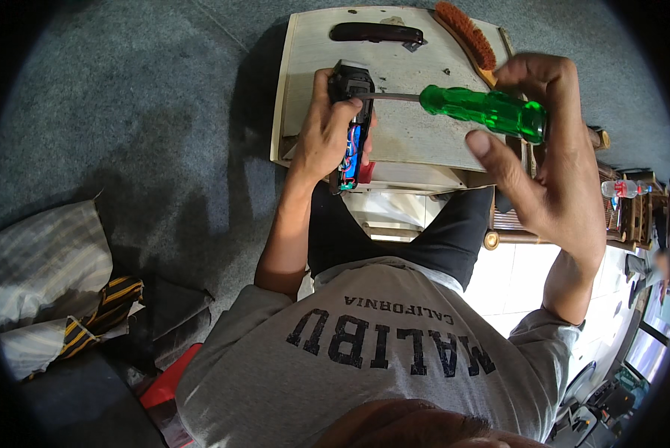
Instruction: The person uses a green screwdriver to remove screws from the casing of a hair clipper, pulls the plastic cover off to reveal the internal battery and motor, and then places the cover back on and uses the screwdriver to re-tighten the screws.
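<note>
My left hand point(326, 138) grips a black hair clipper point(352, 78) with its housing opened. A blue battery point(352, 145) and thin coloured wires show inside the body. A screwdriver with a clear green handle point(484, 112) lies level, its metal shaft running to the clipper beside my left thumb; the tip is hidden there. Around the handle's butt end, my right hand point(551, 164) is spread, thumb and forefinger apart and the thumb off the handle. Whether its other fingers touch the handle cannot be seen. The dark curved cover point(376, 33) rests at the table's far side.
A wooden brush with brown bristles point(466, 36) lies at the far right of the worn white table point(402, 67). Small dark bits are scattered on the tabletop. Striped cloth point(51, 261) is heaped at left on the floor. Bamboo furniture point(499, 235) and a plastic bottle point(622, 188) are at right.
</note>
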